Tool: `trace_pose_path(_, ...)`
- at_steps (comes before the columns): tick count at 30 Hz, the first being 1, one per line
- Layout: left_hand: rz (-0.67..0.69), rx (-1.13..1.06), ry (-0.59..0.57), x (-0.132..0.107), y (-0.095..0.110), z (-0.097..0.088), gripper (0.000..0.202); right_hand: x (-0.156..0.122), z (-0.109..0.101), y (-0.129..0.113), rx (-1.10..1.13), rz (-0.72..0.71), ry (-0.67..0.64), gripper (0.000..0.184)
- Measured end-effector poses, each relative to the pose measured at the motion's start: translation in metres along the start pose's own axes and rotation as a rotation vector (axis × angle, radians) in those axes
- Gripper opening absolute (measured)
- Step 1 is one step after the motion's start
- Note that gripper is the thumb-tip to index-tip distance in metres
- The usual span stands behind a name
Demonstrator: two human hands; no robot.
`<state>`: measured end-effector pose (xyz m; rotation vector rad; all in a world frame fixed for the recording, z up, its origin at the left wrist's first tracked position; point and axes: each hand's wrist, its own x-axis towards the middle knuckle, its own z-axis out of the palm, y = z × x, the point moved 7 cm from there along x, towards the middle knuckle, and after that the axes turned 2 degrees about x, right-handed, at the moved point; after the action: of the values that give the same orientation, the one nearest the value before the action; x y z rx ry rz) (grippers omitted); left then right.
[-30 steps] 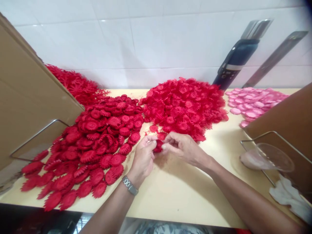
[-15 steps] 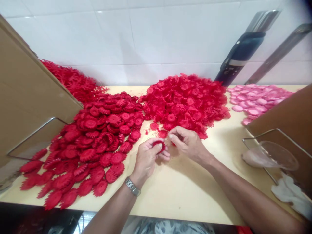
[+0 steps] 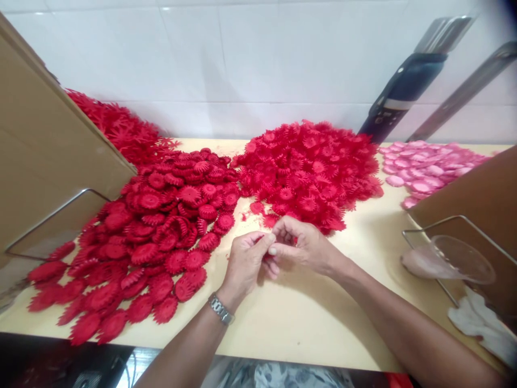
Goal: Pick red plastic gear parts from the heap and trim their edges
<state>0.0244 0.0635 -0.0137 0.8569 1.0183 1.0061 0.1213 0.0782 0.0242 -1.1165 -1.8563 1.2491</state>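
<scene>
Over the middle of the table, my left hand [image 3: 244,264], with a metal watch on its wrist, is closed in a pinch on a small red toothed-edge disc [image 3: 264,236]. Fingers cover most of that disc. My right hand [image 3: 305,245] has come in against it, thumb and fingertips pinched together at the left thumb. What the right fingertips grip is hidden. To the left spreads a heap of dark red toothed discs [image 3: 149,253]. Behind my hands lies a mound of brighter red petal-edged pieces [image 3: 311,167].
Spiky red pieces [image 3: 121,126] lie at the back left beside a cardboard panel [image 3: 52,113]. Pink discs [image 3: 432,167] are at the back right, near a dark blue bottle [image 3: 407,81]. A clear plastic cup [image 3: 448,261] and white tissue [image 3: 480,323] are at the right.
My right hand has moved slightly left and down, its fingertips now meeting my left thumb. The red disc, plainly visible before, is now mostly covered by fingers.
</scene>
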Motion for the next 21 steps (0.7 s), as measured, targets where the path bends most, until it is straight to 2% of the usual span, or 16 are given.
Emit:
trace_pose_path(5,-0.021,-0.016,-0.061,-0.001,0.000,0.004,0.029,0.001,-0.002,0.003,0.012,0.016,-0.025,0.012)
trace_pose_path(12,0.029,0.079,-0.110,-0.001,-0.003,0.005,0.029,-0.001,-0.004,0.004,-0.253,0.000,0.047,0.016)
trace_pose_path(15,0.005,0.070,-0.137,-0.002,-0.003,0.009,0.027,0.001,-0.002,0.012,-0.157,0.029,0.027,0.018)
trace_pose_path(18,-0.039,0.022,-0.134,-0.002,-0.003,0.009,0.025,0.001,0.002,0.013,-0.024,0.016,-0.029,0.012)
trace_pose_path(21,-0.069,-0.047,-0.123,-0.001,-0.003,0.008,0.022,-0.001,0.000,0.007,-0.103,-0.043,-0.004,0.005)
